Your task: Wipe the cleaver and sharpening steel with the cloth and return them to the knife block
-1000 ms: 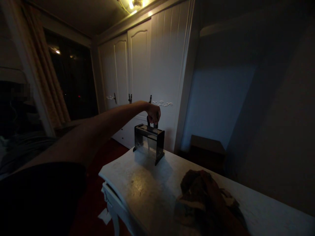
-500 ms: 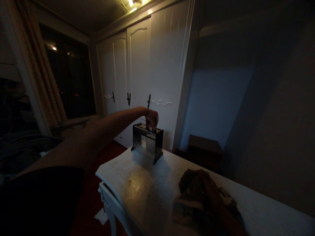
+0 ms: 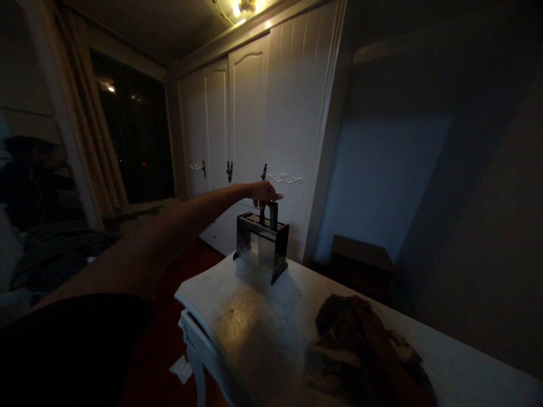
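A knife block with a black frame and see-through sides stands upright near the far end of the white table. Just above its slotted top is my left hand, fingers apart and one stretched out to the right. Below the fingers a black knife handle sticks up, with a slimmer dark handle beside it; whether a fingertip touches them is hard to make out. My right hand lies over a bunched dark cloth at the near right. Its fingers are lost in shadow.
A white wardrobe rises behind the table. To the right stands a low dark box-like piece against the wall. Dark clothing is heaped at the left, near a person. White paper lies on the red floor.
My left hand has risen a little off the knife block, and the black handle now shows beneath it. My right hand stays on the cloth. The view has shifted slightly.
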Demonstrator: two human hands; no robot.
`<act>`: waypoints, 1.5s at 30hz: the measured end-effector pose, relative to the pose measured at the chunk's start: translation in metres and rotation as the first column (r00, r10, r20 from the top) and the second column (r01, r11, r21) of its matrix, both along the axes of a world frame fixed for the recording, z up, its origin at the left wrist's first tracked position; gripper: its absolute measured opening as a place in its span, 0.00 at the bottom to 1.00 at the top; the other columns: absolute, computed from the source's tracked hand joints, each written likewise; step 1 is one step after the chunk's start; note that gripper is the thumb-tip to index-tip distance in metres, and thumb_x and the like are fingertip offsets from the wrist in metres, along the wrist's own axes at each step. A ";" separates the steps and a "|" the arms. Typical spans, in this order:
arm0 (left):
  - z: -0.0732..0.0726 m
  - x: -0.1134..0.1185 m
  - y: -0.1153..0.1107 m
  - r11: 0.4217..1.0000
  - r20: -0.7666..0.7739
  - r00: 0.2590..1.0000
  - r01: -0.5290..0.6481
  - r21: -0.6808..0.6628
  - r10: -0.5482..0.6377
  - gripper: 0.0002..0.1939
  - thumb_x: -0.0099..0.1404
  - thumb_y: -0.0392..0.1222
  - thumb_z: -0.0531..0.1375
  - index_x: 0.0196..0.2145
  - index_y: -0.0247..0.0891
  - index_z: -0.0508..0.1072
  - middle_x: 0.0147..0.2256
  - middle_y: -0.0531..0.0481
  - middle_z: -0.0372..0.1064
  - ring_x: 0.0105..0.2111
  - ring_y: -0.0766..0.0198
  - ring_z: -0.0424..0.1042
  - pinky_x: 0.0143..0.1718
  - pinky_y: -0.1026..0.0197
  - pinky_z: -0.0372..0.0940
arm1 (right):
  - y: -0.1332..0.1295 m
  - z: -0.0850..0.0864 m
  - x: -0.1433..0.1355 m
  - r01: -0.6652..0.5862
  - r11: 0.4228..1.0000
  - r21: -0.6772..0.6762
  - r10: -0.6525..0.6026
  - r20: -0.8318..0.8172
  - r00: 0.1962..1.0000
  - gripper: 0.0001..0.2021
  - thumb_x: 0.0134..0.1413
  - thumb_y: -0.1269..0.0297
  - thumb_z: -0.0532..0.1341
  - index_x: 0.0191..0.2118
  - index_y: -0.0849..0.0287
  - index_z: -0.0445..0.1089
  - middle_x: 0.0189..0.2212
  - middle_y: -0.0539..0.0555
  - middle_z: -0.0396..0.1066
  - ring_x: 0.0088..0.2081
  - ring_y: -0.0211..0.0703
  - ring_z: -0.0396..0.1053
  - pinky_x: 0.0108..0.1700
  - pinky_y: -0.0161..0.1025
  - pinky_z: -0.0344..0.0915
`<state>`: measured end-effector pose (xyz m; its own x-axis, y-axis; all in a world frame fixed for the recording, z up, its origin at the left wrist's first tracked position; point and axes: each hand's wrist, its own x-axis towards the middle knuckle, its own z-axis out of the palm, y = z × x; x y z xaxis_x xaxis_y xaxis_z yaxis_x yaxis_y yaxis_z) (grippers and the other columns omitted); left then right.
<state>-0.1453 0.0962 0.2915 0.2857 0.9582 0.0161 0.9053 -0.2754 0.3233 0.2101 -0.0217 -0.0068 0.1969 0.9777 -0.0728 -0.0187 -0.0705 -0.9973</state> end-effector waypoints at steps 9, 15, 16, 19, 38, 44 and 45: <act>-0.049 -0.024 -0.007 0.836 -0.005 0.979 -0.171 0.522 0.203 0.18 0.64 0.47 0.57 0.47 0.35 0.72 0.43 0.41 0.74 0.45 0.54 0.73 0.46 0.59 0.65 | -0.005 0.010 0.000 0.005 1.000 -0.022 -0.003 0.083 0.997 0.32 0.28 0.35 0.67 0.34 0.58 0.73 0.32 0.57 0.77 0.43 0.59 0.72 0.48 0.48 0.68; -0.077 -0.015 -0.005 0.747 0.129 0.923 -0.370 0.552 0.362 0.33 0.64 0.50 0.59 0.61 0.34 0.55 0.49 0.33 0.70 0.50 0.48 0.70 0.48 0.55 0.63 | -0.005 0.005 0.001 -0.018 1.000 -0.019 0.019 0.061 0.998 0.31 0.33 0.35 0.66 0.37 0.57 0.73 0.33 0.55 0.76 0.41 0.57 0.72 0.45 0.46 0.68; -0.078 -0.014 -0.004 0.742 0.154 0.908 -0.409 0.531 0.390 0.32 0.63 0.51 0.59 0.60 0.34 0.57 0.49 0.33 0.70 0.50 0.48 0.70 0.47 0.55 0.63 | -0.005 0.005 0.002 -0.012 1.000 -0.017 0.013 0.059 0.998 0.31 0.33 0.35 0.66 0.36 0.57 0.73 0.32 0.55 0.76 0.41 0.57 0.72 0.45 0.46 0.68; -0.077 -0.013 0.000 0.767 0.177 0.897 -0.439 0.467 0.405 0.23 0.64 0.54 0.58 0.50 0.35 0.68 0.47 0.35 0.72 0.48 0.52 0.71 0.45 0.59 0.64 | -0.007 0.005 0.001 -0.012 1.000 0.000 0.012 0.067 0.998 0.31 0.35 0.33 0.65 0.35 0.58 0.73 0.31 0.55 0.76 0.42 0.56 0.72 0.48 0.46 0.67; 0.079 -0.006 -0.043 0.404 0.460 0.863 -0.505 0.763 0.209 0.20 0.70 0.55 0.53 0.47 0.34 0.64 0.45 0.42 0.68 0.48 0.57 0.65 0.49 0.54 0.60 | -0.008 0.011 -0.004 -0.026 0.999 -0.018 0.026 0.017 1.000 0.34 0.30 0.32 0.66 0.35 0.59 0.72 0.35 0.57 0.77 0.41 0.58 0.74 0.45 0.47 0.68; 0.100 -0.004 -0.088 0.575 0.600 0.796 -0.527 0.626 0.076 0.23 0.68 0.63 0.47 0.53 0.47 0.56 0.38 0.54 0.67 0.36 0.63 0.65 0.33 0.59 0.62 | -0.010 0.012 -0.006 -0.023 0.999 0.041 0.023 0.000 1.000 0.30 0.34 0.34 0.65 0.31 0.58 0.72 0.30 0.56 0.77 0.37 0.56 0.74 0.41 0.46 0.69; 0.099 -0.002 -0.095 0.592 0.640 0.769 -0.523 0.614 0.016 0.20 0.69 0.62 0.49 0.51 0.48 0.56 0.35 0.56 0.65 0.33 0.67 0.62 0.32 0.61 0.61 | -0.010 0.012 -0.007 -0.022 0.998 0.058 0.022 -0.006 1.000 0.29 0.34 0.34 0.65 0.31 0.58 0.72 0.30 0.56 0.77 0.37 0.55 0.74 0.41 0.46 0.70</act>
